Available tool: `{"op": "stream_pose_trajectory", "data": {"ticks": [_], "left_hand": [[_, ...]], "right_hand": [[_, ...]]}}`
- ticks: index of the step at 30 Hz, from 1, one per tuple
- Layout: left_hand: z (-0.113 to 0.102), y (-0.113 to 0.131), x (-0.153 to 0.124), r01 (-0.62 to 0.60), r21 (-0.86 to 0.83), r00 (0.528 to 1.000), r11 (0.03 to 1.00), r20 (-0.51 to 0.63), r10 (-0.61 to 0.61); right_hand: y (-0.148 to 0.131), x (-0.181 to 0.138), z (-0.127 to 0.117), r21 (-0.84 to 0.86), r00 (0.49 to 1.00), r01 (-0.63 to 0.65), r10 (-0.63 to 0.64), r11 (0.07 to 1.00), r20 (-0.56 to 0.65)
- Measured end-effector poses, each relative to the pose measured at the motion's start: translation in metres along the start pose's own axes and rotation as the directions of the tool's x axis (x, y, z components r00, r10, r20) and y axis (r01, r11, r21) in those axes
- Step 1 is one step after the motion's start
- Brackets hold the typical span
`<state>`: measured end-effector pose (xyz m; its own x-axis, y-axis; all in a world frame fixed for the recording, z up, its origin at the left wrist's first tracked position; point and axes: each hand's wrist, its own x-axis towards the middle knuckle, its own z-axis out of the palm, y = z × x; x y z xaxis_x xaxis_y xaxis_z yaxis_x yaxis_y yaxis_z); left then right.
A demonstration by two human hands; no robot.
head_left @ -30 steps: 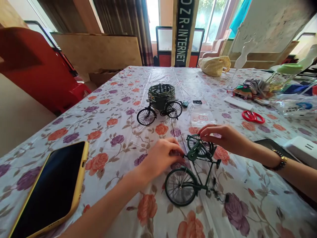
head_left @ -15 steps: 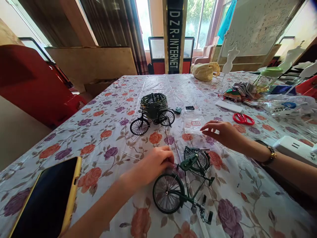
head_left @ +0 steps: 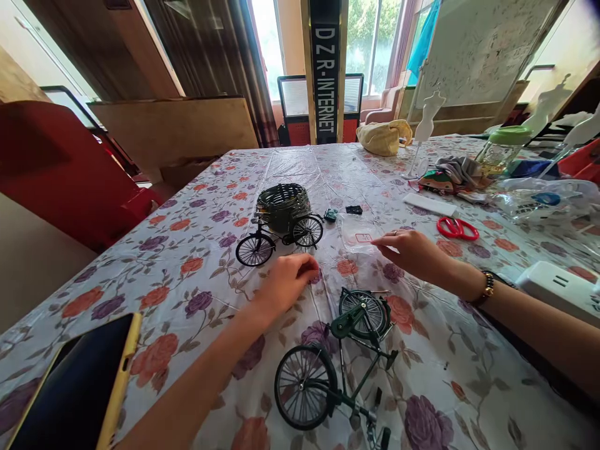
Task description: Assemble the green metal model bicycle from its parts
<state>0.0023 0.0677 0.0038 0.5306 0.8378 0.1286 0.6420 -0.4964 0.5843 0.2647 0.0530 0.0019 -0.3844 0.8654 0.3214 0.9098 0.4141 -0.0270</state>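
Head view. Both hands are now clear of the green model bicycle (head_left: 345, 324). One second ago, both were at it: the right hand (head_left: 412, 255) at the rear wheel, the left hand (head_left: 287, 284) beside the chain guard. The bicycle lies on its side on the table (head_left: 187, 300), nearest the wearer, with no hand supporting it.

Right hand: shifted away to the clear plastic bag (head_left: 360, 230). The fingertips reach the near right corner of the bag and appear to touch it. Whether the grip is pinched on the film cannot be determined.

Left hand: lifted off to a position between the green bicycle and the black model bicycle (head_left: 287, 239). The fingers are curled with no object visible in them. Whether the fingertips meet cannot be determined.

The black bicycle stands in front of the woven basket (head_left: 282, 200). A small green item (head_left: 330, 215) and a flat black piece (head_left: 353, 210) lie just beyond the bag.

Status, by judgement: handling of the green bicycle is interrupted, and the active contact point is the bag.
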Motion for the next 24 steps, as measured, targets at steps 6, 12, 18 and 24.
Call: {"op": "stream_pose_trajectory", "data": {"ticks": [6,12,18,24], "left_hand": [[0.011,0.016,0.018,-0.047,-0.086,0.994,0.995,0.095,0.055],[0.014,0.024,0.021,-0.015,-0.24,0.99,0.971,0.134,0.049],[0.016,0.015,0.029,0.13,-0.532,0.992,0.837,0.074,-0.106],[0.022,0.024,0.049,0.189,-0.833,0.98,0.52,0.129,-0.15]], "right_hand": [[-0.005,-0.002,-0.007,-0.093,0.997,0.026,-0.033,0.995,-0.074],[-0.004,-0.007,-0.015,-0.144,0.989,0.05,-0.07,0.988,-0.133],[-0.001,-0.017,-0.021,-0.31,0.917,0.28,-0.348,0.909,-0.193],[-0.01,-0.02,-0.018,-0.37,0.84,0.369,-0.476,0.853,-0.259]]}}
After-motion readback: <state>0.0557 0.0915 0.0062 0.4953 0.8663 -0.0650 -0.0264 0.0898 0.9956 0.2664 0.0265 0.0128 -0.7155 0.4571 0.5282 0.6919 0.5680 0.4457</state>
